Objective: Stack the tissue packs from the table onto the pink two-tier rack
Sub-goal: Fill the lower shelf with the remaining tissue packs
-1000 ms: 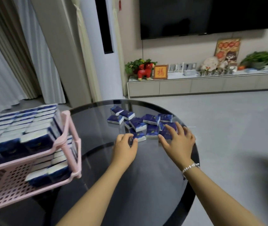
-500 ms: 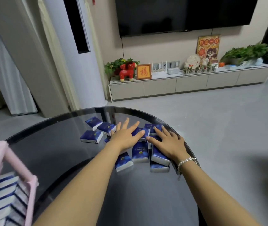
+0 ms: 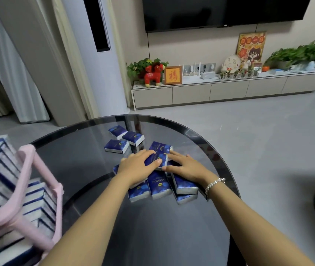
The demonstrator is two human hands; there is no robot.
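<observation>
Several blue tissue packs lie on the round dark glass table [image 3: 172, 227]. My left hand [image 3: 136, 167] and my right hand [image 3: 186, 167] rest on a bunch of packs at mid-table and together hold one raised pack [image 3: 159, 151] between their fingers. More packs [image 3: 159, 186] lie side by side under and in front of my hands. Three loose packs [image 3: 116, 145] sit farther back. The pink two-tier rack [image 3: 37, 191] stands at the table's left edge, both tiers filled with rows of blue and white packs.
The table's right rim curves close to my right wrist, with grey floor beyond. A low TV cabinet with plants, a red toy horse and frames runs along the far wall under a large television. Curtains and a tall air-conditioner column stand at the back left.
My hands have drawn the scattered packs together toward me and lifted one pack on top between them. The view has swung back left, showing more of the rack.
</observation>
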